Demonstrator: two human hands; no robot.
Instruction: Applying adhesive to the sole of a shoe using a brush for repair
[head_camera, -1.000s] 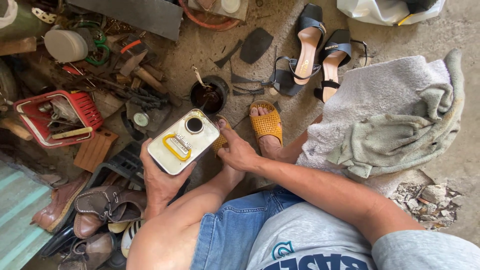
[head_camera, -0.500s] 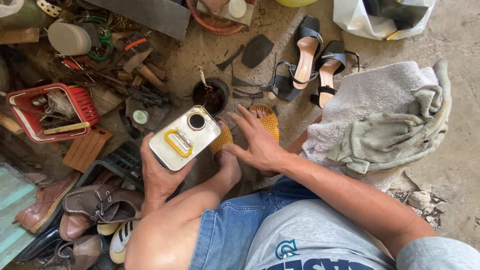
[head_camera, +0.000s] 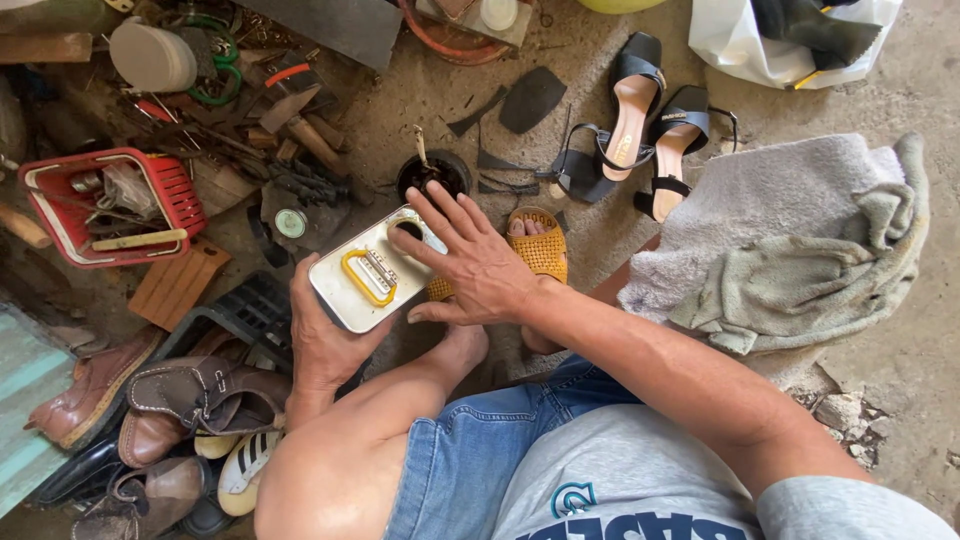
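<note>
I have my left hand (head_camera: 325, 345) curled around the lower end of a cream rectangular metal can (head_camera: 372, 272), fingers wrapped under it and thumb up its side, holding it tilted above my knee. A yellow folding handle (head_camera: 364, 277) lies flat on its top face. My right hand (head_camera: 470, 262) rests over the can's far corner with the fingers spread wide and nearly straight, palm down; it covers the round opening, and I cannot tell whether anything is pinched beneath the fingers.

Just beyond the can stands a small dark pot (head_camera: 432, 176) with a stick in it, close to my fingertips. My foot in a yellow woven sandal (head_camera: 538, 250) sits right beside the right hand. To the right, a heap of grey towels (head_camera: 790, 235) borders my forearm. Ahead, a pair of black heeled sandals (head_camera: 640, 125) lies well apart from the can, with dark sole cut-outs (head_camera: 530, 98) near them.

The left side is crowded: a red plastic basket (head_camera: 105, 205) of tools, loose hammers and scraps, and brown leather shoes (head_camera: 190, 395) piled near my left elbow. The freest ground is the bare concrete floor (head_camera: 910, 370) beyond the towels at the right edge.
</note>
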